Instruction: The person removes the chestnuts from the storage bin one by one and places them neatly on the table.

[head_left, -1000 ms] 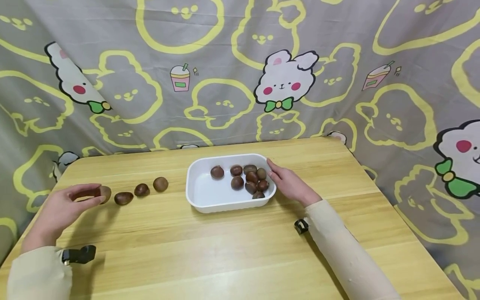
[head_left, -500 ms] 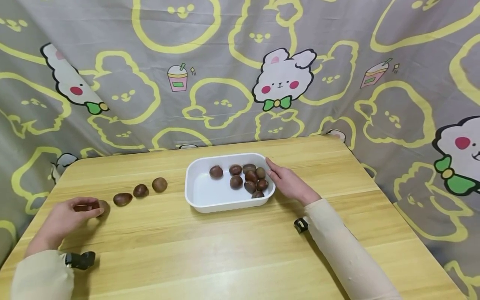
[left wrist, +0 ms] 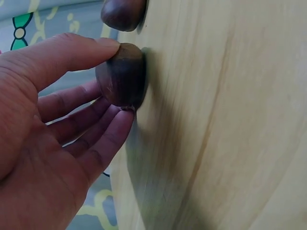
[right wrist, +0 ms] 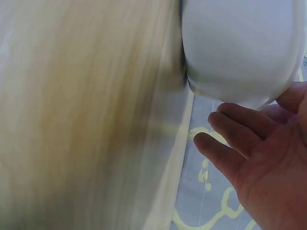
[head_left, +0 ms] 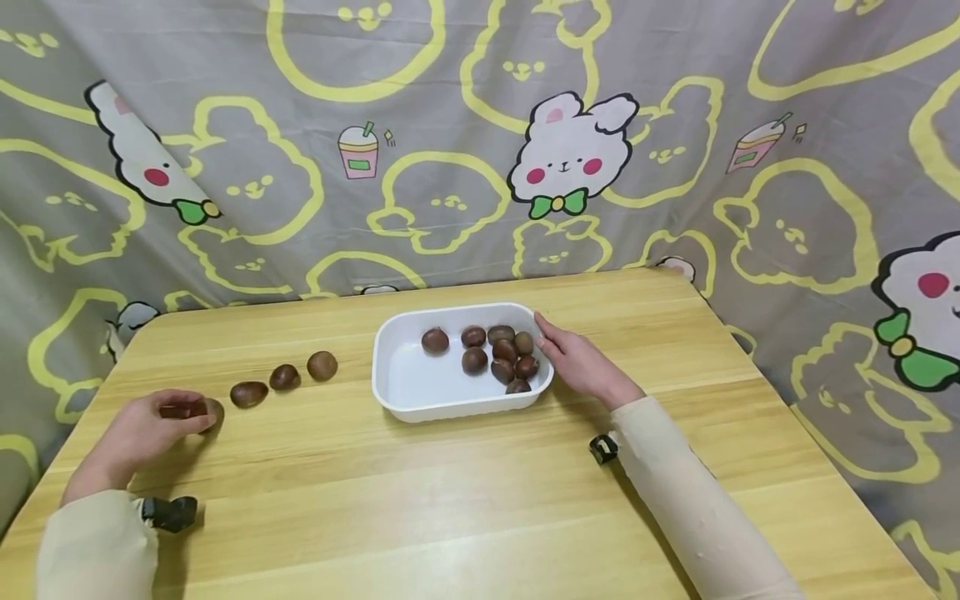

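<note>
My left hand (head_left: pixel 153 429) pinches a brown chestnut (left wrist: pixel 121 79) between thumb and fingertips, low at the table surface. That chestnut stands at the left end of a short row. Beside it in the row lie a dark oval chestnut (head_left: pixel 249 394), a smaller chestnut (head_left: pixel 285 377) and a rounder one (head_left: pixel 322 366). My right hand (head_left: pixel 581 364) holds the right end of a white tray (head_left: pixel 427 412), thumb and index finger at its rim. The other fingers of that hand extend loosely below the tray's end in the right wrist view (right wrist: pixel 259 158).
Several chestnuts (head_left: pixel 504 350) cluster in the tray's right half, and a single chestnut (head_left: pixel 435 341) lies near its back wall. The wooden table (head_left: pixel 450 508) ends at a patterned curtain (head_left: pixel 442 225) behind and to the sides.
My left hand has come down and slightly toward me with the chestnut, which is now at the table. The right hand and the tray stay where they were.
</note>
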Motion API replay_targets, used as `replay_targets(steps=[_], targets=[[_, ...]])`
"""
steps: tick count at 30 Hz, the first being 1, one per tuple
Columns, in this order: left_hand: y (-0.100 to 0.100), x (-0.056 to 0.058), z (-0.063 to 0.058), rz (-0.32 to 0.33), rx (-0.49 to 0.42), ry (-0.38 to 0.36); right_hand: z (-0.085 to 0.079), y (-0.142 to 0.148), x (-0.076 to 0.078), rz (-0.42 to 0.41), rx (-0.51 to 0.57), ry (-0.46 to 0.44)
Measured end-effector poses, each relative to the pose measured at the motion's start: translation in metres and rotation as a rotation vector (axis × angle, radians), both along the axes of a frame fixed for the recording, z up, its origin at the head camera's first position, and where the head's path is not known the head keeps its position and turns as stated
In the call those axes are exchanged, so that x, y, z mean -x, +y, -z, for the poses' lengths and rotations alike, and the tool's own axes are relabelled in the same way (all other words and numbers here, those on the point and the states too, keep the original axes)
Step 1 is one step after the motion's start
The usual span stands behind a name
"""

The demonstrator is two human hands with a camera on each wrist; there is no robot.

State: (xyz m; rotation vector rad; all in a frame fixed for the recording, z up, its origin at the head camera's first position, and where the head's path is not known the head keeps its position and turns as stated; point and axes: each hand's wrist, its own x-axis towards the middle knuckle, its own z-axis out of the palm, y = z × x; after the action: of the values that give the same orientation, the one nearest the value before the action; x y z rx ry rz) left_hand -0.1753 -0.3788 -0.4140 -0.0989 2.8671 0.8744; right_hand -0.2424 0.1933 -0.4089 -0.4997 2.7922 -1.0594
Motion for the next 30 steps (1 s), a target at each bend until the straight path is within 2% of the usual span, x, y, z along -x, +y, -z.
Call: replay_targets(steps=[5, 9, 12, 17, 24, 30], targets=[[0.002, 0.000, -0.001, 0.029, 0.018, -0.024, 0.002, 0.001, -0.001, 0.007, 0.004, -0.007], [0.003, -0.002, -0.004, 0.025, -0.005, -0.049, 0.004, 0.002, -0.001, 0.005, 0.007, -0.006], [0.005, -0.003, -0.010, 0.022, -0.020, -0.001, 0.004, 0.002, -0.001, -0.001, 0.007, -0.007], [0.017, 0.000, -0.027, 0.001, 0.001, 0.129, 0.003, 0.002, 0.000, 0.000, 0.013, -0.004], [0.053, 0.006, -0.047, -0.074, -0.097, 0.160, 0.003, 0.001, -0.001, 0.016, 0.021, -0.013], [0.098, 0.010, -0.055, -0.043, -0.178, 0.270, 0.001, 0.002, 0.000, 0.006, 0.016, -0.014]])
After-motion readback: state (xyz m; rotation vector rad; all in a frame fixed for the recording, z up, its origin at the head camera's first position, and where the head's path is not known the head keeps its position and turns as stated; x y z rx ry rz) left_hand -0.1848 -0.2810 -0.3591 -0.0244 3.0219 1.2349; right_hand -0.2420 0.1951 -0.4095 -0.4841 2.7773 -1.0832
